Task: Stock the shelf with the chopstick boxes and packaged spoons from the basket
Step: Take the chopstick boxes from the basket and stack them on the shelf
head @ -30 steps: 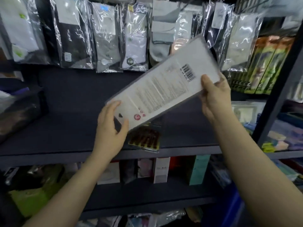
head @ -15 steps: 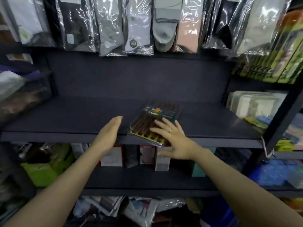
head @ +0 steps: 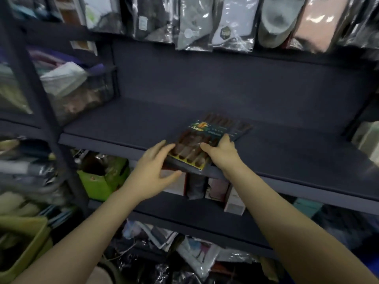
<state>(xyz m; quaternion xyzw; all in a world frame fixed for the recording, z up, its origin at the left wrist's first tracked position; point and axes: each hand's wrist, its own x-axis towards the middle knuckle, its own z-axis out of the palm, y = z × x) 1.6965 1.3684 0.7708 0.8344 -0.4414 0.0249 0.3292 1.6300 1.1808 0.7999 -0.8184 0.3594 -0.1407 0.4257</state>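
Note:
A chopstick box (head: 207, 138) with dark brown chopsticks behind clear film and a yellow near edge lies flat on the dark shelf (head: 123, 128). Its near end overhangs the shelf's front edge. My left hand (head: 151, 171) holds the near left corner, fingers against the left side and thumb under the near edge. My right hand (head: 222, 154) grips the right side, thumb on top and fingers along the edge. No spoons are in view.
Bagged socks (head: 225, 23) hang above the shelf. Clear bins of goods (head: 78, 93) stand at the left. Small boxes (head: 233, 199) line the shelf below. A green bag (head: 102, 181) and an olive basket rim (head: 30, 242) sit low at the left.
A second ago both hands held the box up, white back towards me. It was then laid face up on the shelf, and now both hands hold its near end.

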